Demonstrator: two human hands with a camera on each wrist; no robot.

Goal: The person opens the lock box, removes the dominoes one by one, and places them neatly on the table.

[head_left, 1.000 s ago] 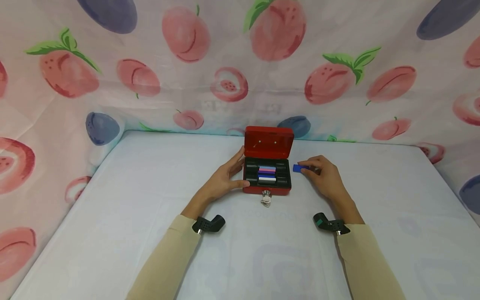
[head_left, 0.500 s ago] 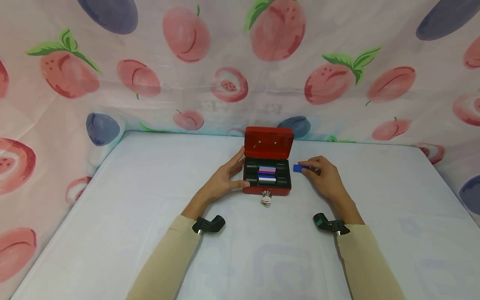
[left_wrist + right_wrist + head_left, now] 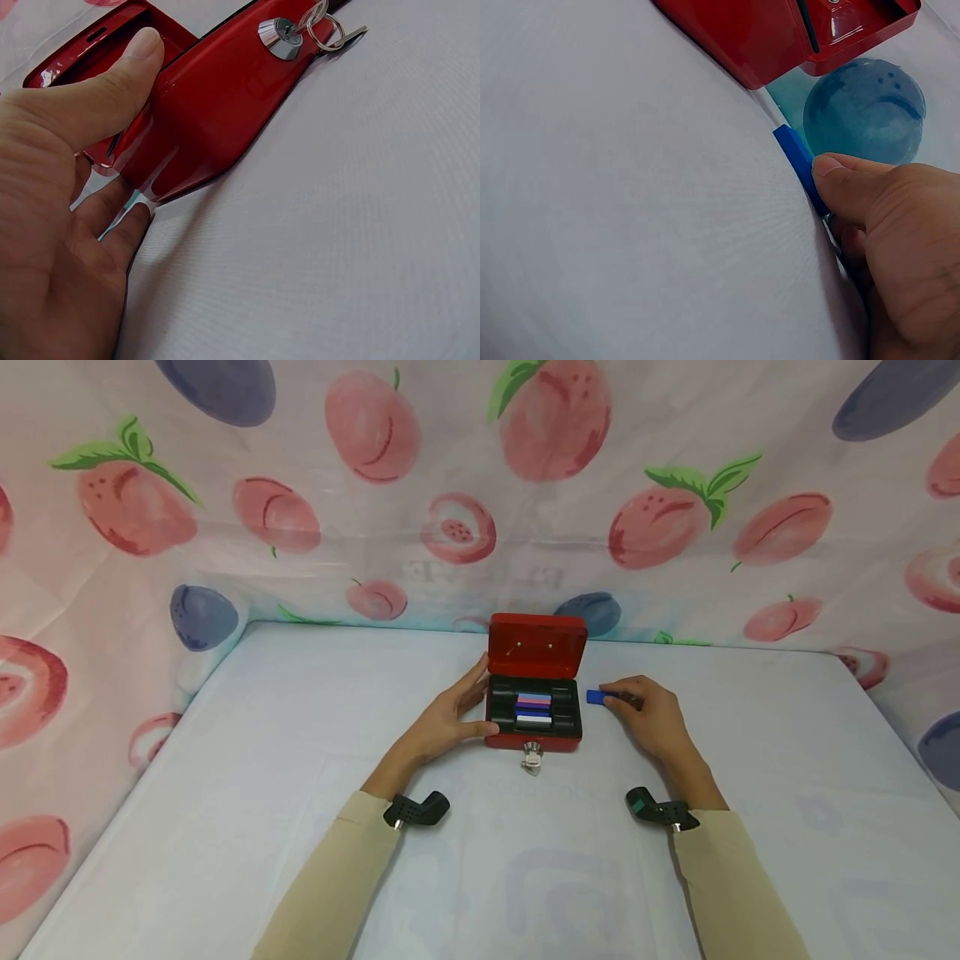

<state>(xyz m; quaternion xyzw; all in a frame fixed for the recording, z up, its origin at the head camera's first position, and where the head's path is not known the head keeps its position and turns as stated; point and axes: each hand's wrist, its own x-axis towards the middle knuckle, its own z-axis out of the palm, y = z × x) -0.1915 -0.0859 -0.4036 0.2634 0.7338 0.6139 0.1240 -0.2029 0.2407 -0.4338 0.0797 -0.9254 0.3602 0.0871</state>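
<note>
Just right of one red box [image 3: 553, 743], lid [image 3: 537, 658] raised: one blue piece [image 3: 594, 697], pinched between thumb and fingers of the right hand [image 3: 649, 713]. In the black tray [image 3: 504, 700], several coloured blocks [image 3: 533, 719], too small to count surely. Touching the box, fingers spread wide: left hand [image 3: 444, 722]

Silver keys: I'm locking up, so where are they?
Head view: the keys are at the front lock of the glossy red box, right of the left hand.
</note>
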